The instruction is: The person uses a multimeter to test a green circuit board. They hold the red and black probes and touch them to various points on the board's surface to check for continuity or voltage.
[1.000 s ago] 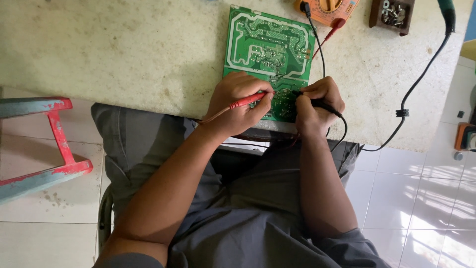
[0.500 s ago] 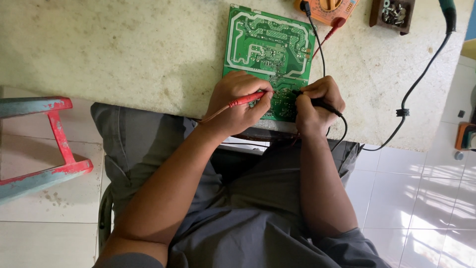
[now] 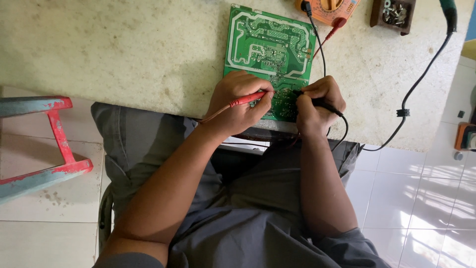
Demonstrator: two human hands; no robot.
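Note:
A green circuit board (image 3: pixel 267 47) lies solder side up on a pale stone worktop (image 3: pixel 124 49). My left hand (image 3: pixel 238 104) grips a red test probe (image 3: pixel 248 99) like a pen, its tip on the board's near edge. My right hand (image 3: pixel 315 106) grips a black test probe (image 3: pixel 325 105) whose tip touches the board close beside the red one. Red and black leads run up to an orange multimeter (image 3: pixel 329 7) at the top edge.
A small brown tray of metal parts (image 3: pixel 394 14) sits at the top right. A black cable (image 3: pixel 421 69) with a green-handled tool (image 3: pixel 448 12) crosses the worktop's right side. A red and blue stool frame (image 3: pixel 44 144) stands on the tiled floor at left.

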